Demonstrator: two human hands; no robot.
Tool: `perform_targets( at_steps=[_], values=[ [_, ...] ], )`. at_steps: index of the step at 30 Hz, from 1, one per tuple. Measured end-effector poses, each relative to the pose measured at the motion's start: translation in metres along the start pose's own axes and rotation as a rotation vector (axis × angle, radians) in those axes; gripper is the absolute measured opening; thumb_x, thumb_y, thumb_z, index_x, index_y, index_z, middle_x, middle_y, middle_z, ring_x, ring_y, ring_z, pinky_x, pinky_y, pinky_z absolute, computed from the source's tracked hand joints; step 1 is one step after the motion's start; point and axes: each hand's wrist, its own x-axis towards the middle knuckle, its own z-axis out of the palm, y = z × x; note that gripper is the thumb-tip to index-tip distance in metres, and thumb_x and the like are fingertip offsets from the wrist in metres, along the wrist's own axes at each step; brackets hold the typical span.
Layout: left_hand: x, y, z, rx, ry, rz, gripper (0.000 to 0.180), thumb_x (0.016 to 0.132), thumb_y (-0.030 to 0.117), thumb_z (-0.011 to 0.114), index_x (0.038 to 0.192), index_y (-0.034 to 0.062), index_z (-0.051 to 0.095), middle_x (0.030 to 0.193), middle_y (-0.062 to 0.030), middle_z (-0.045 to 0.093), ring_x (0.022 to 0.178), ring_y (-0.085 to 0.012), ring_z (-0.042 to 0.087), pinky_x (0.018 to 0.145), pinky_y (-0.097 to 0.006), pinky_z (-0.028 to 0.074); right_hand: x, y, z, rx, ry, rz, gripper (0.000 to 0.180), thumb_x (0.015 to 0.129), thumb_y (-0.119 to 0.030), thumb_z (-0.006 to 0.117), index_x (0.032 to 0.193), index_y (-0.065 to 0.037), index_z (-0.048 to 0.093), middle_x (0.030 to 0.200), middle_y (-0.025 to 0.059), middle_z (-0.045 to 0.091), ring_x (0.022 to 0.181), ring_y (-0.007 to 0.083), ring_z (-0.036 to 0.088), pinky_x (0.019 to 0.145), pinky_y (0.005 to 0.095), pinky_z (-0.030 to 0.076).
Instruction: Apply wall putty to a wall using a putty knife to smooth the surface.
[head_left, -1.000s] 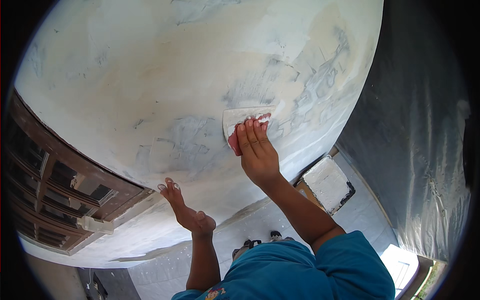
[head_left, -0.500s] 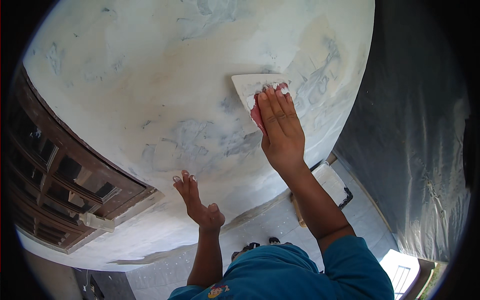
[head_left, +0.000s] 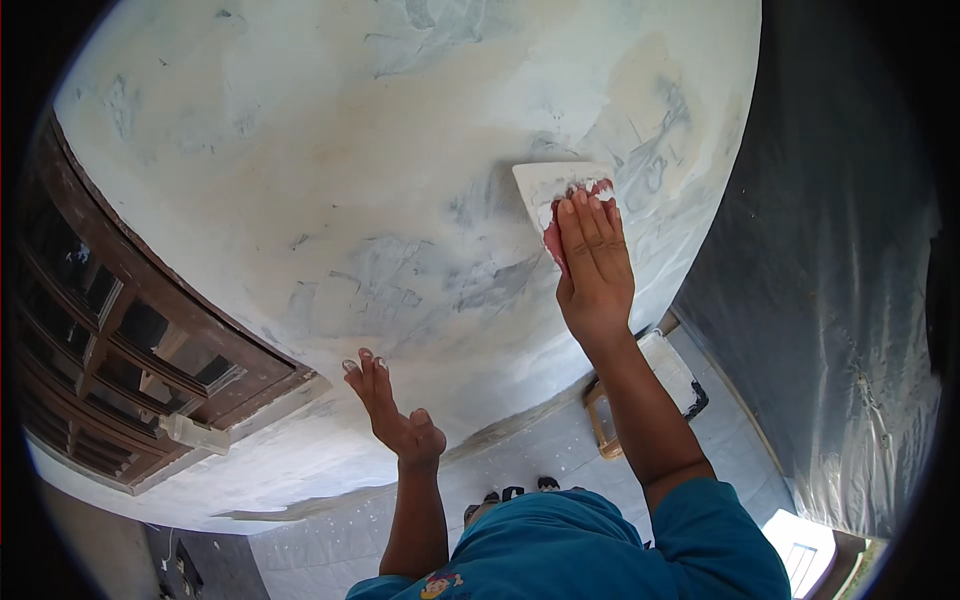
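A wide putty knife [head_left: 537, 185] with a pale blade and a red grip lies nearly flat against the whitish wall [head_left: 290, 180]. My right hand [head_left: 600, 285] is closed on its grip, fingers pressed along the back of the blade, and white putty is smeared around the grip. Grey patches and streaks mark the wall left of the blade and below it. Lower down, my left hand [head_left: 400, 420] is raised close to the wall with its fingers stretched out. White putty coats those fingertips, and the hand holds nothing.
A brown wooden window frame [head_left: 200, 400] is set into the wall at left, with a small pale block [head_left: 195, 436] at its corner. Dark plastic sheeting [head_left: 820, 260] hangs at right. A pale board [head_left: 665, 365] and a wooden frame [head_left: 604, 425] rest on the spattered grey floor [head_left: 545, 450].
My right hand has slid the putty knife to the right and slightly down along the wall. The left hand has stayed nearly in place.
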Motion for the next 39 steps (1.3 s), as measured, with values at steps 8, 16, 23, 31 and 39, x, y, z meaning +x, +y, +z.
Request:
perform_targets(
  at_steps=[8, 16, 23, 31, 39],
  values=[
    [0.0, 0.006, 0.006, -0.003, -0.02, 0.029, 0.07, 0.103, 0.053, 0.029, 0.143, -0.003, 0.044, 0.15, -0.0262, 0.043, 0.146, -0.046, 0.029, 0.12, -0.06, 0.013, -0.095, -0.022, 0.043, 0.037, -0.249, -0.018, 0.045, 0.095, -0.007, 0.052, 0.139, 0.002, 0.053, 0.145, 0.0191, 0.052, 0.14, 0.033, 0.044, 0.118, 0.053, 0.031],
    [0.002, 0.004, 0.007, 0.001, -0.004, 0.016, 0.07, 0.103, 0.054, 0.029, 0.142, -0.0024, 0.045, 0.151, -0.0256, 0.043, 0.146, -0.0459, 0.028, 0.12, -0.06, 0.012, -0.002, 0.003, 0.002, 0.033, 0.012, 0.09, 0.051, 0.086, 0.011, 0.057, 0.137, 0.005, 0.054, 0.14, 0.0222, 0.056, 0.133, 0.0362, 0.051, 0.115, 0.0487, 0.036],
    [0.005, 0.014, 0.011, -0.024, 0.003, 0.036, 0.07, 0.103, 0.052, 0.029, 0.142, -0.0028, 0.045, 0.149, -0.025, 0.045, 0.145, -0.0445, 0.031, 0.121, -0.06, 0.012, -0.045, -0.004, 0.039, 0.027, -0.15, 0.021, 0.049, 0.086, 0.007, 0.062, 0.134, 0.004, 0.056, 0.138, 0.0209, 0.057, 0.134, 0.0327, 0.052, 0.114, 0.0516, 0.037],
    [0.0, -0.002, 0.001, -0.007, 0.017, 0.007, 0.069, 0.103, 0.052, 0.03, 0.142, -0.0031, 0.045, 0.15, -0.026, 0.043, 0.147, -0.0457, 0.028, 0.12, -0.061, 0.012, -0.063, -0.031, 0.007, 0.144, -0.151, 0.133, 0.046, 0.087, 0.003, 0.064, 0.133, 0.004, 0.058, 0.138, 0.0214, 0.058, 0.132, 0.0341, 0.053, 0.113, 0.0517, 0.037],
    [0.001, 0.0, 0.002, -0.063, -0.032, 0.021, 0.067, 0.102, 0.05, 0.034, 0.142, -0.0028, 0.045, 0.151, -0.025, 0.043, 0.148, -0.0449, 0.026, 0.12, -0.06, 0.011, 0.011, -0.046, 0.036, 0.043, -0.082, -0.069, 0.051, 0.088, -0.001, 0.058, 0.139, -0.004, 0.056, 0.143, 0.0152, 0.055, 0.137, 0.0287, 0.048, 0.117, 0.0472, 0.034]
  ],
)
